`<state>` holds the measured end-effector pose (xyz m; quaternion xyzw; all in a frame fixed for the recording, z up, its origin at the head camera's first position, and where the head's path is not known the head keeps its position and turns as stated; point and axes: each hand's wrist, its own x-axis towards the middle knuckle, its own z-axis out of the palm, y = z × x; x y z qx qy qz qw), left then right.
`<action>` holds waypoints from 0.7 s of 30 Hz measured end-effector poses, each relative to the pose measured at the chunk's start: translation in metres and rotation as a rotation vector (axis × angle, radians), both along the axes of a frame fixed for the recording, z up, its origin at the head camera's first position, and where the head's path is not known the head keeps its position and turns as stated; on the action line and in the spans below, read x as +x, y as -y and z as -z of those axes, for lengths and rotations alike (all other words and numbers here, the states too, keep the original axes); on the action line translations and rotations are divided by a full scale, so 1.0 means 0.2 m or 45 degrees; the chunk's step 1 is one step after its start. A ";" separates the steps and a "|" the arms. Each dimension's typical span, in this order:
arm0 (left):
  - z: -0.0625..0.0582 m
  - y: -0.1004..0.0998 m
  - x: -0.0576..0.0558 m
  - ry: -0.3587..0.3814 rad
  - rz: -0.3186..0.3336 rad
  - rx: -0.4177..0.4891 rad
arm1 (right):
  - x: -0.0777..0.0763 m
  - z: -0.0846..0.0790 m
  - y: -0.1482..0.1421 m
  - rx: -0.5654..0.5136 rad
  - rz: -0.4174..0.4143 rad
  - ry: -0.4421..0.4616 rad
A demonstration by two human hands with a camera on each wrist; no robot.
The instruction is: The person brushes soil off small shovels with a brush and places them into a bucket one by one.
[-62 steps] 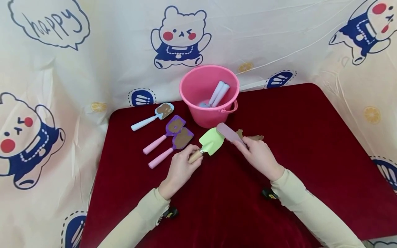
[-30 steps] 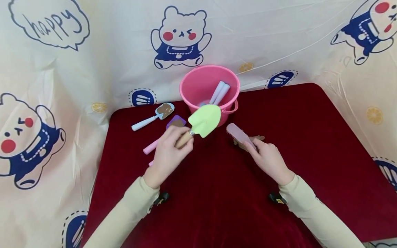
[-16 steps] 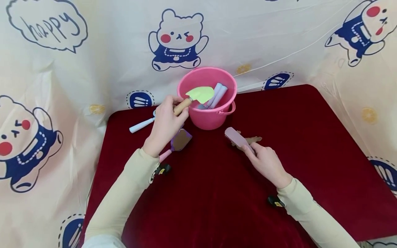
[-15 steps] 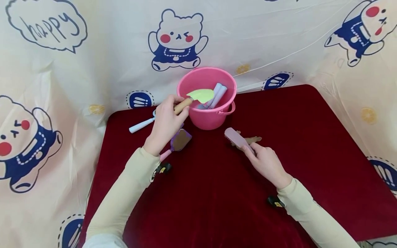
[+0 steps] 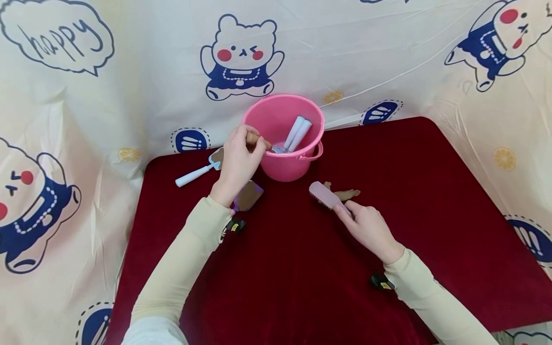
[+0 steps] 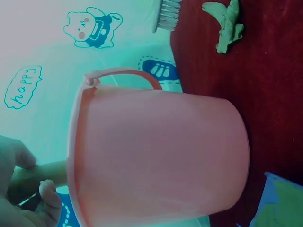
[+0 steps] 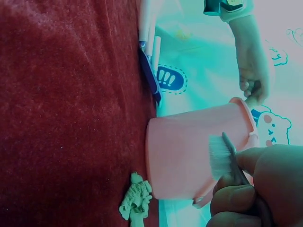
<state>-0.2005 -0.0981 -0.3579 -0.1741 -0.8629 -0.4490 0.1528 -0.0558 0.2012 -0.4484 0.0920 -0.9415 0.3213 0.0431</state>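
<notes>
My left hand point(image 5: 238, 158) grips the wooden handle of a small garden trowel point(image 5: 253, 139) at the left rim of the pink bucket point(image 5: 285, 168). The trowel's green blade is hidden inside the bucket. Two tools with pale lilac handles point(image 5: 297, 132) lean within it. My right hand point(image 5: 372, 230) holds a pink brush point(image 5: 325, 195), its pale bristles point(image 7: 219, 156) showing in the right wrist view. Behind and partly under the brush in the head view lies a lump of brown clay-like stuff point(image 5: 347, 195) on the table.
A light blue shovel point(image 5: 193, 176) with brown stuff on its blade lies left of the bucket. A purple shovel point(image 5: 248, 195), also coated brown, lies in front, partly behind my left arm. Dark red cloth covers the table point(image 5: 302, 287); a patterned white curtain point(image 5: 358, 57) stands behind.
The left hand has carried the green trowel up and left from the brush to the bucket, then lowered its blade inside. The right hand has drawn the brush back over the brown lump.
</notes>
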 end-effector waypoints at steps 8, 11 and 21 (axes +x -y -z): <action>0.05 0.00 -0.01 -0.106 -0.037 -0.017 | 0.00 0.01 0.00 -0.001 -0.030 0.024; 0.07 0.02 -0.01 -0.131 -0.074 -0.052 | 0.00 0.01 0.00 0.002 -0.038 0.014; 0.11 0.06 0.03 -0.164 -0.044 -0.022 | 0.00 0.02 0.00 -0.004 -0.044 0.021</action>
